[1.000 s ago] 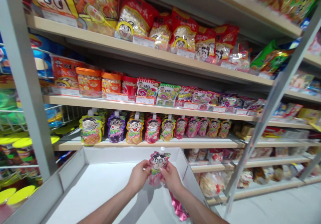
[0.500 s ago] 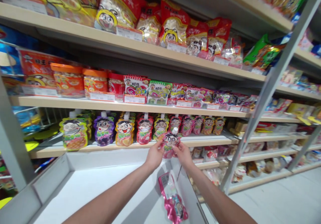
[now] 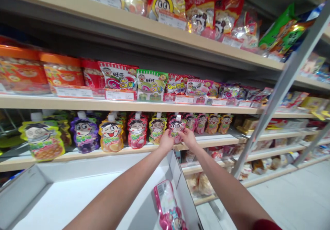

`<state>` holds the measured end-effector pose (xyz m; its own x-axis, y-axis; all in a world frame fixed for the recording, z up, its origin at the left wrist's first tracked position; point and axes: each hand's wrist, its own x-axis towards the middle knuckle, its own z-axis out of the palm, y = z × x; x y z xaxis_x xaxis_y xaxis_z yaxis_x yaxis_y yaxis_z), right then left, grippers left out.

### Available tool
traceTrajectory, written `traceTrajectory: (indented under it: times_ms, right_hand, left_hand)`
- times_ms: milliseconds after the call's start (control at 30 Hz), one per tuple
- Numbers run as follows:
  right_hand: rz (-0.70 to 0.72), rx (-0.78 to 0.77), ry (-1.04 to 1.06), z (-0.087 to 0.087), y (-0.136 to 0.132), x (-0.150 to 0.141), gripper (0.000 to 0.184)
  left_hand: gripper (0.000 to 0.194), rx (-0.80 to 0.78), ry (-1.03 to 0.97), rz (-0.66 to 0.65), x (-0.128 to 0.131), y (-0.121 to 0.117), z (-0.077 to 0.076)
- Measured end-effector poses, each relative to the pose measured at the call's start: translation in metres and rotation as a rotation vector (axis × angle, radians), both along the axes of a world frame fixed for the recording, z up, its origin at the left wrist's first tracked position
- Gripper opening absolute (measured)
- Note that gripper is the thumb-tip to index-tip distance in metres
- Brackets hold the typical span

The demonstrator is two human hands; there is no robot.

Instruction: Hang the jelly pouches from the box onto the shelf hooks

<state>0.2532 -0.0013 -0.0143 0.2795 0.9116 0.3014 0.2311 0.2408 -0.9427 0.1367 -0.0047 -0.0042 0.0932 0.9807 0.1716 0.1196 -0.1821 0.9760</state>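
Note:
A pink jelly pouch (image 3: 177, 125) with a white cap and a cartoon face stands upright at the front of the lower shelf, held between both hands. My left hand (image 3: 167, 139) grips its left edge, fingers closed. On the right edge my right hand (image 3: 188, 137) pinches it. Directly left of it stands a yellow-green pouch (image 3: 158, 128), then a red pouch (image 3: 137, 130). Another pink pouch (image 3: 190, 122) is close on the right. Below the hands, a pink pouch pack (image 3: 170, 206) lies in a white open box (image 3: 87, 170).
Orange (image 3: 111, 134), purple (image 3: 84, 134) and large yellow pouches (image 3: 42, 139) line the shelf's left part. Just above runs a shelf edge (image 3: 144, 105) carrying gummy bags (image 3: 152, 82) and price tags. A slanted grey metal post (image 3: 281, 82) rises at the right.
Both hands have carried the pink pouch forward and up from over the box's far edge to the shelf row. The view has moved closer to the shelves.

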Motion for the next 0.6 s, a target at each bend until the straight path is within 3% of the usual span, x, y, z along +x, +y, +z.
traceTrajectory:
  times_ms: [367, 600]
  right_hand:
    - [-0.063, -0.082, -0.061, -0.017, 0.029, 0.013, 0.022]
    - [-0.110, -0.052, -0.139, -0.023, 0.029, 0.013, 0.020]
  left_hand:
    - [0.047, -0.015, 0.120, 0.020, 0.008, 0.018, -0.015]
    - [0.051, -0.007, -0.007, -0.128, -0.006, -0.003, -0.018]
